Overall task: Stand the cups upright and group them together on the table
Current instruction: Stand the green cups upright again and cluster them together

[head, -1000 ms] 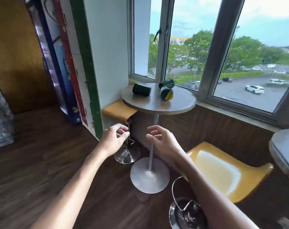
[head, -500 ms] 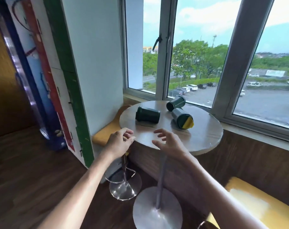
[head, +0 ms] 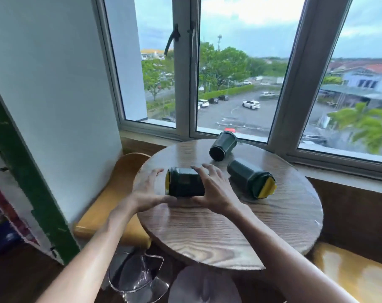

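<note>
Sideways, dark green cup point(head: 185, 182) (yellow mouth)

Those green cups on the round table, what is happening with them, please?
A person is reaching for the nearest cup, which lies on its side on the round table. The left hand is at its yellow end and the right hand at the other end, fingers spread around it. Two more cups also lie on their sides: the far cup by the window and the right cup. None stands upright yet.
</note>
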`<state>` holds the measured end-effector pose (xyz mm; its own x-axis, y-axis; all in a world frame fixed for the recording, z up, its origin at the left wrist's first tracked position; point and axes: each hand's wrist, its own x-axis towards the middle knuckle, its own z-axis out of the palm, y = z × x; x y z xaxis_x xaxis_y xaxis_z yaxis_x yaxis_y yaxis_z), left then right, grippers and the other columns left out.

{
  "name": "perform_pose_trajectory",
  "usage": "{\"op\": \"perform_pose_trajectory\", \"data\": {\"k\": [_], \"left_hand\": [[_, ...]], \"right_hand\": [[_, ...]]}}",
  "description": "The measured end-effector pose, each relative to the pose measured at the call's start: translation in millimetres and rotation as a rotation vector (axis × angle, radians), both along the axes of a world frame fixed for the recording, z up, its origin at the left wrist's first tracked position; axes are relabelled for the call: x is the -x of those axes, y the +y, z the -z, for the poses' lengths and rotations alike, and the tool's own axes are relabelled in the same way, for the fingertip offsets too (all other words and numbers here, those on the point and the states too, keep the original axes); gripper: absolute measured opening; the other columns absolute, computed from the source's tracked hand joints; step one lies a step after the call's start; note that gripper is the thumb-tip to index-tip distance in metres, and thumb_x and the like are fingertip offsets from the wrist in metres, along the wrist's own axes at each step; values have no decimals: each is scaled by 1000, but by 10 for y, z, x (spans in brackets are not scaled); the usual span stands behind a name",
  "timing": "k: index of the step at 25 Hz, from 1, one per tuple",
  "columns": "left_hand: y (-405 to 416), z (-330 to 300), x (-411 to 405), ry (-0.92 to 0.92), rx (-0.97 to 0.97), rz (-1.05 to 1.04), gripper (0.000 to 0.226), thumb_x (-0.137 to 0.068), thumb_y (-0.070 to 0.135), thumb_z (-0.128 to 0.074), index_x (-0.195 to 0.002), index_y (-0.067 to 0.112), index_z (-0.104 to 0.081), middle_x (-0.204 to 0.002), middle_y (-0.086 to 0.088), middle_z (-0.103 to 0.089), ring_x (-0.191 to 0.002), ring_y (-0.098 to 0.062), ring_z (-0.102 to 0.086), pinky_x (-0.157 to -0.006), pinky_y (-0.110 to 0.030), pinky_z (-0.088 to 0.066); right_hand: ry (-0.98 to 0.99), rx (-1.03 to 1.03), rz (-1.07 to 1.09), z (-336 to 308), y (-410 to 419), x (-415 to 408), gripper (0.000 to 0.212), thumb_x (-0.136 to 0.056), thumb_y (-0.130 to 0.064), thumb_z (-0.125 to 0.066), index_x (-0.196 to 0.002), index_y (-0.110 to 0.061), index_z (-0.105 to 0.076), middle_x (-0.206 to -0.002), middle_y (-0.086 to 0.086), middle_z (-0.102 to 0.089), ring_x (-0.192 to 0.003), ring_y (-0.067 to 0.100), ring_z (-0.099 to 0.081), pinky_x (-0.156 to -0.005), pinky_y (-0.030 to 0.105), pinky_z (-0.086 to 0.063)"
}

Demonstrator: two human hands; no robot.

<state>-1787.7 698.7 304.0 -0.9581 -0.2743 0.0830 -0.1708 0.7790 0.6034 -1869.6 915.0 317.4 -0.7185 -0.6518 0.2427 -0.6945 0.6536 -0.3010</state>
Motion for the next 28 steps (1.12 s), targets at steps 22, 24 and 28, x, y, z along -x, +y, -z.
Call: {"op": "perform_pose_trajectory", "data": {"k": [22,24,28], "left_hand": [[0,-585,1361,175,-335,522,48,-86,55,-54,-100,11,-62,-89,-5,-72,-80,-15,-70,-65,-27,-54],[60,-502,1431,113,-450,552,47,-88,53,-54,-113,14,-60,-102,-7,-70,-92,-18,-69,-72,-33,-60],[142,-435,1488,33,-575,597,50,-88,54,-50,-118,15,-59,-110,-7,-66,-102,-19,-64,-77,-35,-61]], "right_hand": [[-414,690,159,39,-28,548,91,-72,-13,-87,-139,-33,-29,-129,1,-64,-117,13,-64,-98,29,-52],[-484,679,141,7,12,553,88,-76,-1,-82,-140,-28,-28,-127,1,-65,-117,9,-64,-95,20,-50],[-528,636,129,-64,113,627,86,-78,-1,-80,-145,-23,-30,-130,2,-64,-121,13,-62,-103,29,-50]]}}
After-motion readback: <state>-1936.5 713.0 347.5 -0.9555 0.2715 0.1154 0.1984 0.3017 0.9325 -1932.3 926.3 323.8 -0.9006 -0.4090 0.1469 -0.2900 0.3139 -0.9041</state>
